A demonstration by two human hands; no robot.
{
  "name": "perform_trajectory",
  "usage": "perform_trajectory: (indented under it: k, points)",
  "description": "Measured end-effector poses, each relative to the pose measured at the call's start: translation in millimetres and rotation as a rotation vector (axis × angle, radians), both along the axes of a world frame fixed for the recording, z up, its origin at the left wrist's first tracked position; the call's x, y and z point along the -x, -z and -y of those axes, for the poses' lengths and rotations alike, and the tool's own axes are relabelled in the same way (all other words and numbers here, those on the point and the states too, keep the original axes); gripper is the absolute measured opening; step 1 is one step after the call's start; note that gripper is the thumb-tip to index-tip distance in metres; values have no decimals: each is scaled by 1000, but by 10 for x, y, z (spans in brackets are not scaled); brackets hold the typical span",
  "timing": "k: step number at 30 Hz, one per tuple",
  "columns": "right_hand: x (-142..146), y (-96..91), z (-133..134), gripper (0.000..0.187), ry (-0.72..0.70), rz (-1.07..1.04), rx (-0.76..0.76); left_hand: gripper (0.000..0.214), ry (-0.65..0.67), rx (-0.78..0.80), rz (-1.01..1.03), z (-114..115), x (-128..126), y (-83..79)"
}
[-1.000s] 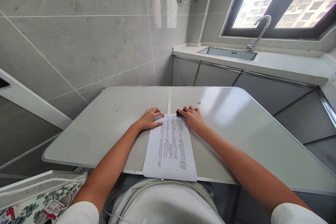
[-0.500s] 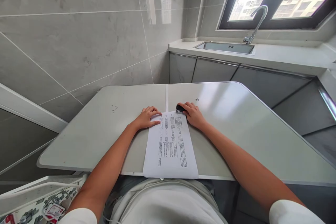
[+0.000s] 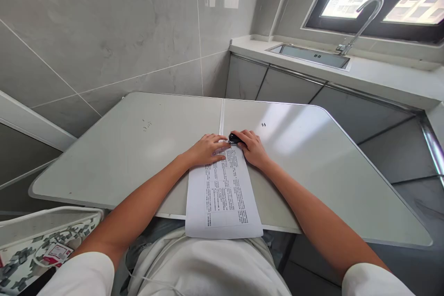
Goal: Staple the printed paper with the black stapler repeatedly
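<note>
A printed sheet of paper [image 3: 225, 194], perhaps more than one, lies on the table with its near end past the front edge. My left hand [image 3: 208, 150] rests flat over its far left part, fingers stretched out and the fingertips close to a small black stapler [image 3: 234, 138]. The stapler sits at the paper's far edge. My right hand [image 3: 253, 148] is closed around it from the right side. Its jaws are too small to make out.
Tiny staple-like bits [image 3: 147, 125] lie on the left of the white table [image 3: 301, 171]. Two small dark pieces [image 3: 263, 124] lie beyond my right hand. A white basket [image 3: 52, 215] stands at the lower left. Behind are a sink [image 3: 312, 55] and a tap [image 3: 367, 21].
My left hand has slid right across the paper, its fingertips now near the stapler. The stapler and right hand have shifted slightly left. The camera view has tilted.
</note>
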State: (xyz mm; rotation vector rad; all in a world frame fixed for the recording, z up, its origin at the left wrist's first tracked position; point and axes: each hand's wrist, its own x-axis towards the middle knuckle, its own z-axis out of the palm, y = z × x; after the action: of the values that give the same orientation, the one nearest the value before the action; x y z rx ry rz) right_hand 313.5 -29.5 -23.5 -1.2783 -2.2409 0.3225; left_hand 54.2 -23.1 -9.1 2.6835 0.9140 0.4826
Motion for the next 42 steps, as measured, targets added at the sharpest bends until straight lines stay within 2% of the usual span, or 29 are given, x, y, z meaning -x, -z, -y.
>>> perform_trajectory:
  k: [7,12,18,25,32,42]
  points:
    - [12,34,-6,55,9,-24,7,39,50,45,-27,3,49,52]
    - [-17,30,-21,56,19,11,-18,36,47,17,-47,-13,88,42]
    - [-45,14,-15,57,-5,39,-20,35,46,33,7,-35,123,62]
    - [19,7,10,60,-22,63,-37,34,55,34,8,-28,106,39]
    - [21,-12,17,55,-20,58,-37,33,68,21,15,-28,109,39]
    - [50,-38,45,62,-17,130,-69,33,78,0,10,-24,97,38]
